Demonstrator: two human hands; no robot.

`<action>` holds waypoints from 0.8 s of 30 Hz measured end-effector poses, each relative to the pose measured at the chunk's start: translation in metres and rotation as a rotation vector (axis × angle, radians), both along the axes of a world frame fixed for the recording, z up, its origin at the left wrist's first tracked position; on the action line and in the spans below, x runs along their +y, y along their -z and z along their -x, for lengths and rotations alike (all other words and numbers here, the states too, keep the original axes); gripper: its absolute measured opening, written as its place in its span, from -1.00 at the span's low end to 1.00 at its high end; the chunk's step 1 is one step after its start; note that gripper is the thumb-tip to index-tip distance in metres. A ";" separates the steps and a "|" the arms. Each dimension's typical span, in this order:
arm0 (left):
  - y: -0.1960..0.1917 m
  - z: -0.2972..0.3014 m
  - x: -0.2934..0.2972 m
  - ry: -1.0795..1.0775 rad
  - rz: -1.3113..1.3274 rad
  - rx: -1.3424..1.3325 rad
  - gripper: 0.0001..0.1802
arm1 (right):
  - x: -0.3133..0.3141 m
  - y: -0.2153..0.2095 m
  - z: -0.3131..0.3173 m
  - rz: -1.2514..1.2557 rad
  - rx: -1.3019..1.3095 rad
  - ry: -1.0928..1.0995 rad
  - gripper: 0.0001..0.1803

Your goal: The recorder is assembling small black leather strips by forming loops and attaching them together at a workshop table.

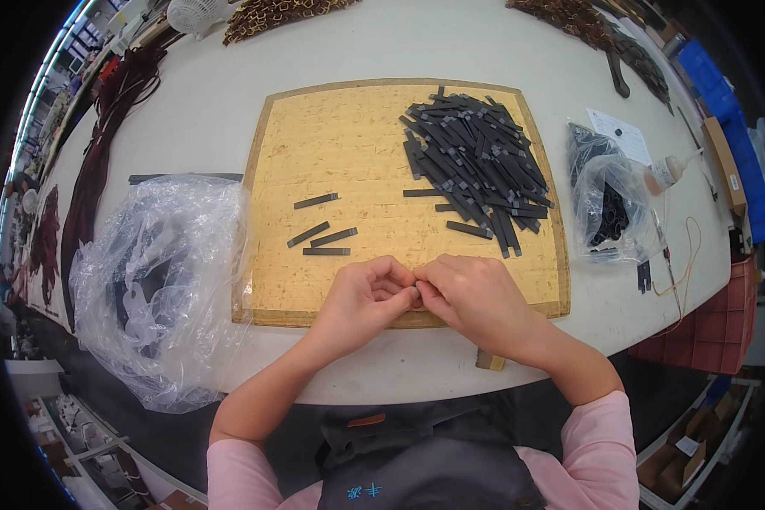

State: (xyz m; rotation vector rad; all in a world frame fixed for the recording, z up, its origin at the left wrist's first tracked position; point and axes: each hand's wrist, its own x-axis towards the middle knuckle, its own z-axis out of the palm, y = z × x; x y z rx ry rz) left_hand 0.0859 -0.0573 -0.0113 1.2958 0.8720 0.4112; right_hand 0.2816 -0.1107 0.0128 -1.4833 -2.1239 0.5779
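My left hand [361,299] and my right hand [478,299] meet over the near edge of a yellow board [314,144]. Thumbs and fingertips of both are pinched together at one spot. What they hold there is small and hidden by the fingers. Beyond them on the board, a heap of short black strips [476,153] with greyish ends fills the right side. Apart from the heap, to the left, lie a few single strips, one of them a flat black strip [327,240] closest to my left hand.
A crumpled clear plastic bag [166,289] with dark contents stands left of the board. Right of it are another clear bag [608,204] with black pieces, a small bottle [665,172] and a paper sheet [625,136]. Brown chain-like bundles [289,15] lie at the far edge.
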 end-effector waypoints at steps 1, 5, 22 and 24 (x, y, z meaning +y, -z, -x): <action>0.000 -0.001 0.000 -0.012 -0.006 -0.006 -0.93 | 0.001 0.000 0.001 -0.028 -0.051 -0.008 -0.81; 0.002 0.001 -0.002 -0.031 -0.004 -0.030 -0.93 | 0.004 -0.003 0.003 -0.015 -0.107 -0.035 -0.79; -0.002 -0.003 -0.003 -0.016 -0.024 0.025 -0.89 | 0.012 -0.003 -0.011 0.110 -0.006 -0.030 -0.83; -0.002 -0.002 -0.004 -0.002 -0.014 0.033 -0.89 | 0.011 -0.004 -0.011 0.136 0.023 -0.020 -0.82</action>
